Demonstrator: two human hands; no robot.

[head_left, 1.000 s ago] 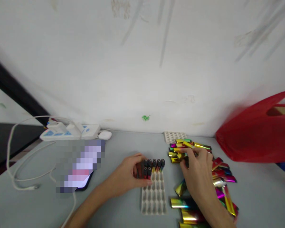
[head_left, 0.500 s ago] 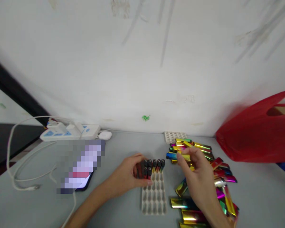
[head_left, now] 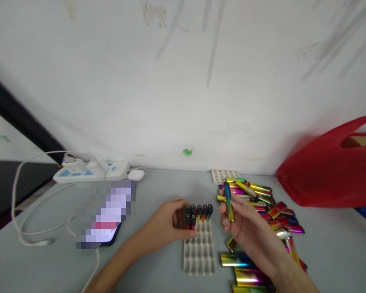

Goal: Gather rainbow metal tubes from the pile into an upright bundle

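Observation:
A white slotted tray (head_left: pixel 199 254) lies on the grey table, with several shiny sticks (head_left: pixel 198 213) standing in its far rows, black caps up. My left hand (head_left: pixel 164 224) rests against the tray's far left corner, fingers curled on the outer sticks. My right hand (head_left: pixel 242 221) hovers just right of the tray, palm up, pinching one rainbow-coloured stick (head_left: pixel 228 201) held nearly upright. A heap of loose metallic sticks (head_left: pixel 262 199) lies behind and under that hand.
A red plastic bag (head_left: pixel 329 171) sits at the right against the wall. A second white tray (head_left: pixel 221 175) lies behind the heap. A phone (head_left: pixel 105 219), a white power strip (head_left: pixel 88 170) and looping white cables (head_left: pixel 27 228) occupy the left.
My right hand lifted one stick out of the heap, turned palm up and carried it left toward the tray, tipping it from lying flat to nearly upright. My left hand stayed put.

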